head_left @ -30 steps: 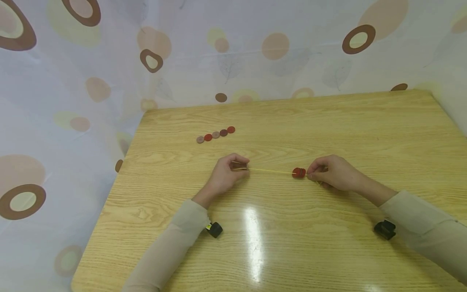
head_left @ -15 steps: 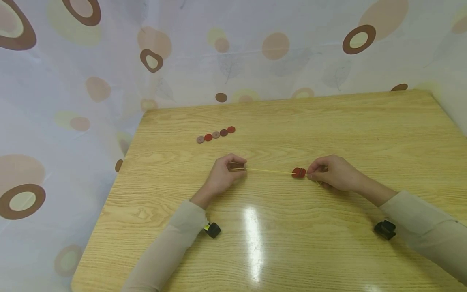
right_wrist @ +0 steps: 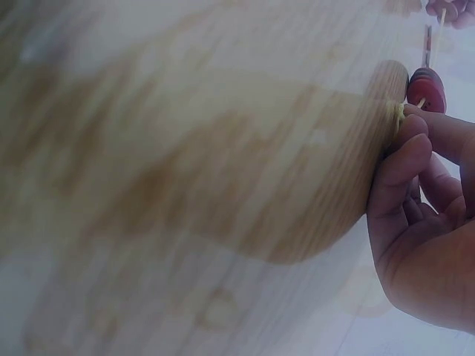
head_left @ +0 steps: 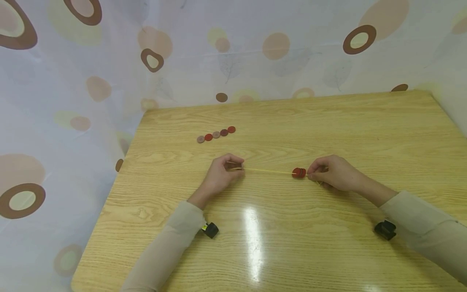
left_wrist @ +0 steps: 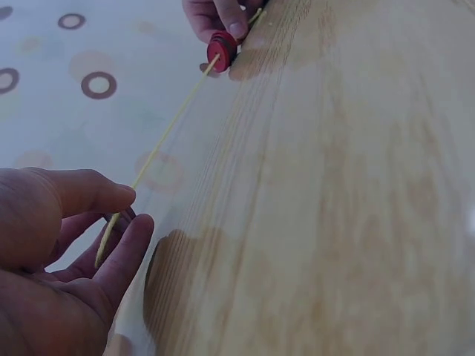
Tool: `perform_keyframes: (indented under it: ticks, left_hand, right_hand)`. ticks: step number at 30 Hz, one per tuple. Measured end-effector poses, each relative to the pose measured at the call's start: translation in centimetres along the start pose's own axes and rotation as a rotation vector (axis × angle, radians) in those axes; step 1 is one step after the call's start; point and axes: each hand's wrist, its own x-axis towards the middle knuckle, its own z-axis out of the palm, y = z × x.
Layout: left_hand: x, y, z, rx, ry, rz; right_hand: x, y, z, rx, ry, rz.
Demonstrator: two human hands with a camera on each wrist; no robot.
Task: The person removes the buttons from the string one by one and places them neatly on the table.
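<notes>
In the head view my left hand [head_left: 221, 175] pinches a brownish button [left_wrist: 128, 216] by its edge between thumb and fingers. A yellow string [head_left: 268, 170] passes through that button, its loose end showing inside the hand in the left wrist view. Stretched straight, the string runs right to a small stack of red and dark buttons [head_left: 298, 173] threaded on it. Just beyond the stack, my right hand [head_left: 337, 173] pinches the string between thumb and index finger. A knotted bit of string [right_wrist: 401, 111] shows at those fingertips in the right wrist view.
Several flat buttons [head_left: 216, 134], red, dark red and tan, lie in a slanting row on the wooden table [head_left: 310, 243] behind the left hand. A patterned curtain [head_left: 251, 24] hangs along the back and left sides. Black wrist cameras sit under both sleeves.
My left hand has moved slightly left with its button, lengthening the stretch of string between it and the stack. The right hand and the stack have stayed in place.
</notes>
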Motion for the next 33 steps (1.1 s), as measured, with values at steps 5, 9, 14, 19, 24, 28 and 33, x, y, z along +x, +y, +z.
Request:
perform_keyframes:
  ticks: [5,9,14,19,24,28,33]
  left_hand:
    - [0.0,-0.2,-0.3,-0.015,0.002,0.006]
    - [-0.1,-0.2,-0.4,-0.018,0.003,0.004]
    - [-0.1,-0.1,-0.6,-0.013,0.006,0.003]
    - [-0.2,-0.2,-1.0,0.004,0.01,0.015]
    - [-0.3,-0.2,-1.2,0.004,0.01,0.023]
    - [-0.3,-0.3,-1.2,-0.005,0.016,0.014]
    - [-0.3,-0.3,-1.3,-0.012,0.024,0.013]
  right_hand:
    - [0.0,0.1,0.0,-0.003,0.008,-0.007]
    - [0.0,0.1,0.0,-0.003,0.009,-0.007]
    - [0.1,0.2,0.1,0.0,0.008,-0.006]
    - [0.1,0.2,0.0,0.0,0.009,-0.007]
    - [0.1,0.2,0.0,-0.006,0.011,-0.011]
    - [0.1,0.2,0.0,-0.013,0.013,-0.016]
    - [0.2,0.2,0.0,-0.019,0.011,-0.025]
